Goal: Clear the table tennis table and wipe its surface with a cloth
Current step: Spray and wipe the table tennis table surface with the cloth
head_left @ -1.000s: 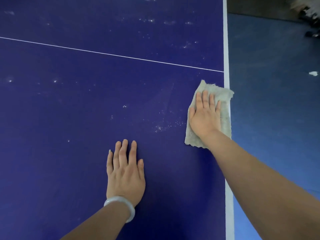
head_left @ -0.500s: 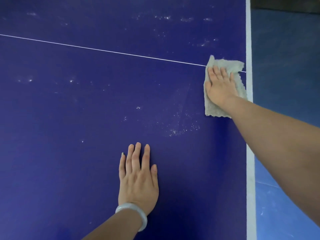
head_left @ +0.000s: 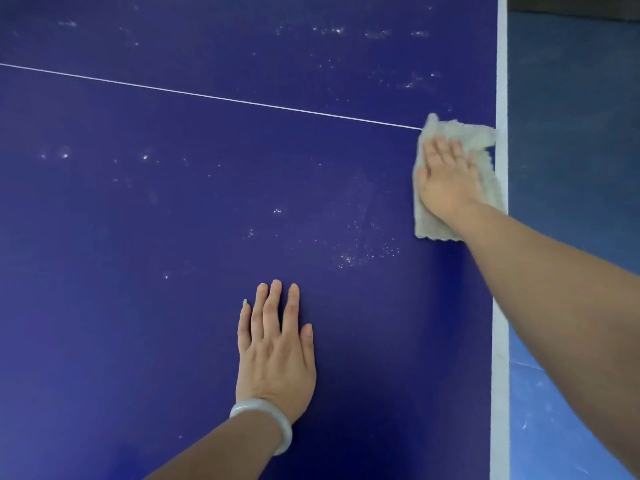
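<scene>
The dark blue table tennis table fills most of the view, with a thin white centre line and a white stripe along its right edge. A pale grey cloth lies flat beside that stripe, where the centre line ends. My right hand presses on the cloth with straight fingers. My left hand rests flat on the bare surface lower down, a pale bangle on its wrist. White dust specks are scattered between the hands and further up.
A blue floor lies past the table's right edge, darker towards the top.
My right hand has slid the cloth away from me along the right edge, up to the centre line. The left hand has stayed flat in place.
</scene>
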`<state>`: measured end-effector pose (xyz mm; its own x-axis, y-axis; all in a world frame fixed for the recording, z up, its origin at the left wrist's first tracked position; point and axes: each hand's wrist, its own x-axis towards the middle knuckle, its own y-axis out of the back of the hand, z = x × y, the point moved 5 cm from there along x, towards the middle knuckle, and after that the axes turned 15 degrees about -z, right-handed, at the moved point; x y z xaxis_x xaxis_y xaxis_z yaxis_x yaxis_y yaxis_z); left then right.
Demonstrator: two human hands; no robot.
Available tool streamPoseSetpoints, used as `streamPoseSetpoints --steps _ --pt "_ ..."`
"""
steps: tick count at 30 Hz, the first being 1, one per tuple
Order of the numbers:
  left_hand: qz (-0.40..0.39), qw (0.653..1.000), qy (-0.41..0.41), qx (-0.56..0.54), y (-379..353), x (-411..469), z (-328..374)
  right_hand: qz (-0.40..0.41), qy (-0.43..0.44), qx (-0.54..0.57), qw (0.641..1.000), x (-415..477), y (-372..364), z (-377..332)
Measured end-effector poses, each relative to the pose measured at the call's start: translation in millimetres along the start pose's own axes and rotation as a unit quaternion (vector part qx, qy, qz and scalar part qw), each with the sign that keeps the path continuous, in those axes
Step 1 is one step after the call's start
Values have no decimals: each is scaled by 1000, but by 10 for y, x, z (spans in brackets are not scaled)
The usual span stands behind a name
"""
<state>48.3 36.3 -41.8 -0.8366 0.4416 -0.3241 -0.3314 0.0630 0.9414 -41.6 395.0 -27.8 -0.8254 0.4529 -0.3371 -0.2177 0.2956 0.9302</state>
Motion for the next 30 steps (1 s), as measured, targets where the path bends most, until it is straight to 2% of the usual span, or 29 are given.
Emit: streamPoseSetpoints --steps 4,7,9,11,14,16,19,21,23,26,28,30 --pt "-2 1000 1 3 0 -3 3 -26 174 -53 983 -184 -153 -721" --pt "-1 1000 5 5 -5 -5 -5 -45 271 -75 958 -499 -238 -622" --pt "2 1000 4 1 -4 1 1 -30 229 -62 971 -511 -199 -268" --pt "8 1000 1 -4 0 4 10 -4 123 -42 991 -463 -151 84" --pt "7 1000 2 -2 -1 0 -2 13 6 -4 1000 -461 -197 51" --pt "5 1000 2 5 0 0 4 18 12 -4 1000 -546 -261 -268" --pt "8 1000 3 5 15 -1 12 1 127 -47 991 -786 -422 -689" --pt "11 1000 3 7 17 -5 10 -12 166 -60 984 -894 -454 -639" --pt "15 1000 2 6 17 -9 8 4 134 -51 990 -919 -432 -388" --pt "11 1000 4 1 2 0 7 17 -3 5 1000 -981 -428 4" --pt "10 1000 4 0 -8 2 3 27 -71 19 997 -1064 -475 -14" --pt "11 1000 3 3 -7 2 3 30 -89 17 995 -1111 -514 -229"
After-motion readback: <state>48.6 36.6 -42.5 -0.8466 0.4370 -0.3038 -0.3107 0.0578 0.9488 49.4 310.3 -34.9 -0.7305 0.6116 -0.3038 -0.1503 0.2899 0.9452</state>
